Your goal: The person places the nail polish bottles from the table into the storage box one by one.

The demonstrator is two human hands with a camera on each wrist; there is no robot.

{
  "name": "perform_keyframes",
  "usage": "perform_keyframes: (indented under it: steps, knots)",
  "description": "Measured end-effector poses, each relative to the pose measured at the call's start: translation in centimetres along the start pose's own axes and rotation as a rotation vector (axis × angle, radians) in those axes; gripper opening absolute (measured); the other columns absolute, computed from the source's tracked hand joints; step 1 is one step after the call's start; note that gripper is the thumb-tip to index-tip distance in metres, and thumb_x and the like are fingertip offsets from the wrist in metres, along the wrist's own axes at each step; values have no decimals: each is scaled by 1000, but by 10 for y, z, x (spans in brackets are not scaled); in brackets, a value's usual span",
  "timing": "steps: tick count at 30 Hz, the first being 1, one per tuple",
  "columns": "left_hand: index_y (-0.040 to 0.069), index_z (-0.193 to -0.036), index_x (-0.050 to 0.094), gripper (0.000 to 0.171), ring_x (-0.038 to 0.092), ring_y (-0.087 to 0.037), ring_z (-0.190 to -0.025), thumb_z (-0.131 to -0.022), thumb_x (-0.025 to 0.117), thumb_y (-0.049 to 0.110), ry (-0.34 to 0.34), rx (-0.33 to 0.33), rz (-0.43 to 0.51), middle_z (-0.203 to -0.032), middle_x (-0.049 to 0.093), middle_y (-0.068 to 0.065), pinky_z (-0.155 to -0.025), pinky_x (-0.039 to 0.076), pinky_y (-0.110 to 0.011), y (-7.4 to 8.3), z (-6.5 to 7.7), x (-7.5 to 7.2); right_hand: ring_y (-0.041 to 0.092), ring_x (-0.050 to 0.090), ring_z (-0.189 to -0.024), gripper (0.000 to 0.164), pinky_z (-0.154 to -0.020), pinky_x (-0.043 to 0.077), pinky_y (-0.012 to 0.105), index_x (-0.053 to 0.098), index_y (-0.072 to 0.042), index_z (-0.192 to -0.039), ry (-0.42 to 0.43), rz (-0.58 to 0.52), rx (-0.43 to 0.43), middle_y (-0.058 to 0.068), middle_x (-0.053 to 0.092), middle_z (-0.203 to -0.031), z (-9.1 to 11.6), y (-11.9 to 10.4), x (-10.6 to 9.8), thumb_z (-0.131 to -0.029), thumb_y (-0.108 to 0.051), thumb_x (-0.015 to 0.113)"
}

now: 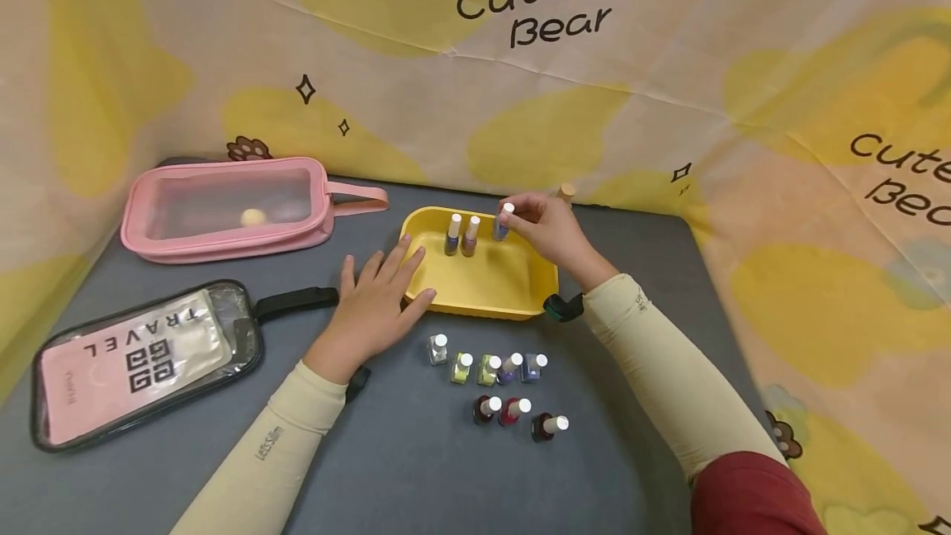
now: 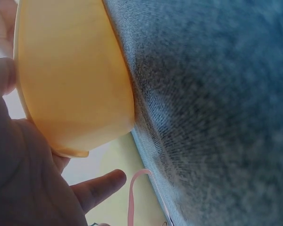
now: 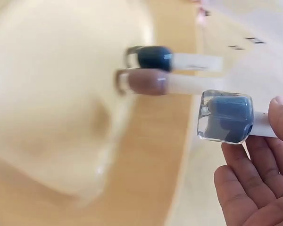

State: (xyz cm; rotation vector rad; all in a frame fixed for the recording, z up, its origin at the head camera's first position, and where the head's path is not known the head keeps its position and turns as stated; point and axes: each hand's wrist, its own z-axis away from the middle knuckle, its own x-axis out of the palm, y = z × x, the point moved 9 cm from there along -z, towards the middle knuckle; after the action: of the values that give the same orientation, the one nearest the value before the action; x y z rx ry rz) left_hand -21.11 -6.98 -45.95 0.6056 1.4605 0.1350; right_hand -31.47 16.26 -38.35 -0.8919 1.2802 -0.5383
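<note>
My right hand pinches the white cap of a blue nail polish bottle and holds it over the back right of a yellow tray. Inside that tray, a dark blue nail polish and a mauve nail polish stand side by side near the back wall. On the tray's left rim rests my left hand, fingers spread and fairly straight. The left wrist view has the tray's outer wall close by the palm and fingers.
In front of the tray stand a clear bottle, yellow-green bottles, purple and blue ones, and several dark and red ones. At left lie a pink pouch and a clear black-edged pouch. Patterned cloth rises behind.
</note>
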Motion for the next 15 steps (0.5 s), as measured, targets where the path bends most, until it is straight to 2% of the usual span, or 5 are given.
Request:
perform_keyframes:
  steps: [9, 15]
  knots:
    - [21, -171, 25, 74, 21, -49, -156, -110, 44, 58, 1, -3, 1, -178, 11, -4, -120, -6, -71, 3, 1, -3, 27, 68, -111, 25, -97, 55, 42, 75, -6, -120, -54, -12, 80, 9, 73, -118, -16, 23, 18, -101, -22, 76]
    - [21, -171, 25, 75, 21, -48, -156, -109, 46, 58, -2, -4, 4, -178, 10, -4, -120, -6, -71, 2, 1, -3, 25, 70, -113, 26, -99, 55, 40, 74, -6, -121, -138, -9, 118, 9, 72, -121, -19, 32, 30, -101, -22, 77]
